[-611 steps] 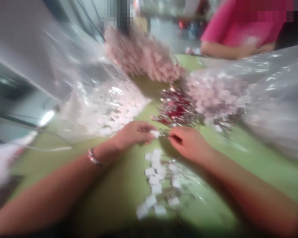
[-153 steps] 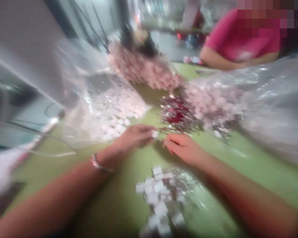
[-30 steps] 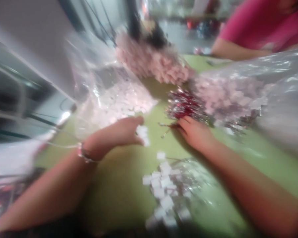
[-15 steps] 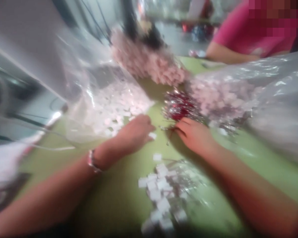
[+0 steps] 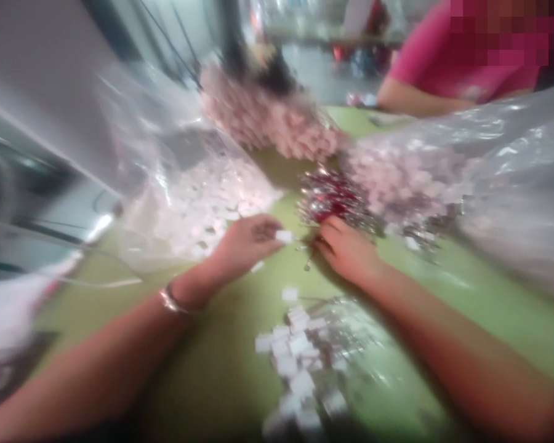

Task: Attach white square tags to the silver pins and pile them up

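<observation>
Between the fingertips of my left hand (image 5: 247, 243) is a small white square piece (image 5: 284, 236), pinched at its left edge. My right hand (image 5: 348, 252) faces it from the right, fingers curled together around thin stems with small beads (image 5: 307, 267) at their ends. The white piece touches or nearly touches one stem; blur hides which. Just beyond my right fingers lies a bundle of red and silver shiny stems (image 5: 330, 194). A loose white piece (image 5: 257, 266) rests below my left hand. Nearer to me lies a heap of stems with white squares (image 5: 300, 344).
A clear plastic bag (image 5: 143, 209) spills many white pieces on the left. Pink bunches (image 5: 277, 123) lie at the back, with paler pink ones (image 5: 406, 175) under plastic sheeting (image 5: 512, 184) on the right. Across the green table (image 5: 203, 369), a person in a pink sleeve (image 5: 420, 52) sits.
My left hand has turned and now presents a white piece toward the right hand. A loose white piece shows beneath it. My right hand has shifted slightly left with the stems.
</observation>
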Tool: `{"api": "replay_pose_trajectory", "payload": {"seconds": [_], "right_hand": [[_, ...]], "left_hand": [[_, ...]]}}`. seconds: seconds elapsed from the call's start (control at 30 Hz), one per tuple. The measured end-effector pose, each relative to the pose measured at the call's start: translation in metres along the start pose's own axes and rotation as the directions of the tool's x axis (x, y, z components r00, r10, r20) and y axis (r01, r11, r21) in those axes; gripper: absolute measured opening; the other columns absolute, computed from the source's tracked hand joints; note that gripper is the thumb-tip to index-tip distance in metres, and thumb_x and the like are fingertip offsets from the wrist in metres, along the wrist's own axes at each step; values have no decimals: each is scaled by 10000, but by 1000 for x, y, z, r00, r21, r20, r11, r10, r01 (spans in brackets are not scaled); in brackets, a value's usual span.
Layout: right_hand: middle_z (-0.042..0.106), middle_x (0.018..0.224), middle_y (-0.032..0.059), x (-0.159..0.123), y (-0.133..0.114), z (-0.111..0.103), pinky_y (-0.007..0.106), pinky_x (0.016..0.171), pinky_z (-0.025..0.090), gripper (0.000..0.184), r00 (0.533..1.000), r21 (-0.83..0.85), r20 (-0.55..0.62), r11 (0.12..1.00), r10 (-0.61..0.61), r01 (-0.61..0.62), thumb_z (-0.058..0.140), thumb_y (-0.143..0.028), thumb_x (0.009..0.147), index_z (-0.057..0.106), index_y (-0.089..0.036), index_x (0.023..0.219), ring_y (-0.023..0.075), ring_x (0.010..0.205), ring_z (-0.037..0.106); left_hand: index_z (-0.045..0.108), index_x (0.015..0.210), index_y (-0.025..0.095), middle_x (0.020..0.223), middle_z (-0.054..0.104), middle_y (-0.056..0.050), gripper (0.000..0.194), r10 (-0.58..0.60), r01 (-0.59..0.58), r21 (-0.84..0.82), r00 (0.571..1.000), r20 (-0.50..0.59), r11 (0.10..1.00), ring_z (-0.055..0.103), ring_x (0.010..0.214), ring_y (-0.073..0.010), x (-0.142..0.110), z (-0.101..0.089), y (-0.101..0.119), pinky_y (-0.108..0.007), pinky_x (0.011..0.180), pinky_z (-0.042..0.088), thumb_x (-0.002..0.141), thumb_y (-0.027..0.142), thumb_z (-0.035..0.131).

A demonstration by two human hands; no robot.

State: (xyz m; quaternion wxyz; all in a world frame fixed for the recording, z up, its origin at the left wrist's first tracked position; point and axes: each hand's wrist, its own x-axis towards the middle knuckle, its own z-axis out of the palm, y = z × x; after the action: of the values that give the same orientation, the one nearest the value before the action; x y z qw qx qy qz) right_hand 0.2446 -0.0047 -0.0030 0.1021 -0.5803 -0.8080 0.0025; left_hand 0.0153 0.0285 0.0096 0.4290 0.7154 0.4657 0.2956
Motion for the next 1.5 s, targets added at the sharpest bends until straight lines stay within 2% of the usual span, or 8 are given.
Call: {"api": "replay_pose_trajectory", "payload": {"seconds": [0.17, 0.4, 0.6, 0.83, 0.97, 1.07, 1.33, 1.5], "right_hand": [[599, 916, 69, 0, -4, 3, 287, 534, 273, 238, 997, -79, 33, 994, -69, 72, 424, -264, 946, 631, -178, 867, 177, 751, 535], [663, 913, 68, -9, -2, -3, 277, 698, 408, 199, 961, 231, -269, 965, -58, 123, 436, -262, 949, 617, -184, 929, 169, 805, 585], [664, 804, 64, -12, -10, -6, 269, 647, 393, 236, 962, 185, -241, 967, -131, 178, 406, -243, 956, 623, -164, 908, 164, 720, 578], [658, 797, 75, -14, -13, -9, 267, 628, 367, 247, 942, -15, -273, 980, -193, 196, 418, -167, 930, 650, -159, 845, 168, 743, 560], [633, 768, 62, -16, -18, -8, 274, 599, 331, 208, 923, -89, -291, 968, -252, 237, 449, -135, 901, 640, -172, 826, 172, 720, 537], [630, 760, 61, -16, -21, -7, 277, 591, 318, 199, 949, -30, -226, 975, -220, 219, 443, -144, 903, 629, -168, 837, 173, 702, 532], [637, 777, 71, -21, -28, -9, 276, 616, 330, 176, 994, 154, 43, 984, -98, 90, 436, -124, 891, 600, -152, 832, 164, 683, 528], [634, 736, 40, -23, -29, -20, 261, 577, 319, 159, 980, 244, 186, 970, -72, 25, 480, -175, 890, 593, -173, 779, 137, 622, 517]], "left_hand": [[653, 999, 143, 879, 692, -62, 333, -72, 75, -145, 997, 31, 987, 637, 745, -140, 0, 3, -3, -279, 684, 517, 718, 302, 736], [661, 1020, 158, 805, 665, -28, 341, -131, 153, -275, 987, 97, 949, 575, 642, -104, -2, 7, -5, -249, 605, 460, 728, 320, 734], [659, 970, 156, 716, 626, 0, 301, -167, 230, -428, 969, 180, 874, 509, 581, -83, -4, 10, -1, -232, 550, 405, 716, 296, 739], [650, 973, 154, 644, 605, 14, 332, -187, 237, -378, 968, 166, 895, 510, 546, -91, -5, 10, -1, -235, 517, 407, 709, 330, 748], [691, 977, 184, 798, 703, -28, 292, -128, 149, -172, 984, 127, 974, 610, 655, -115, -8, 9, 4, -254, 629, 495, 727, 328, 734], [717, 990, 211, 911, 732, -41, 273, -46, 66, -119, 985, 164, 991, 653, 762, -138, -11, 10, 6, -266, 713, 526, 754, 348, 710], [729, 996, 230, 675, 677, 3, 245, -13, 15, -6, 980, 198, 1000, 608, 635, -136, -17, 24, 0, -251, 590, 499, 775, 300, 648], [697, 1061, 212, 919, 681, -53, 360, 125, -166, 286, 980, 155, 944, 599, 772, -176, -6, -4, 13, -313, 703, 498, 754, 401, 682]]}}
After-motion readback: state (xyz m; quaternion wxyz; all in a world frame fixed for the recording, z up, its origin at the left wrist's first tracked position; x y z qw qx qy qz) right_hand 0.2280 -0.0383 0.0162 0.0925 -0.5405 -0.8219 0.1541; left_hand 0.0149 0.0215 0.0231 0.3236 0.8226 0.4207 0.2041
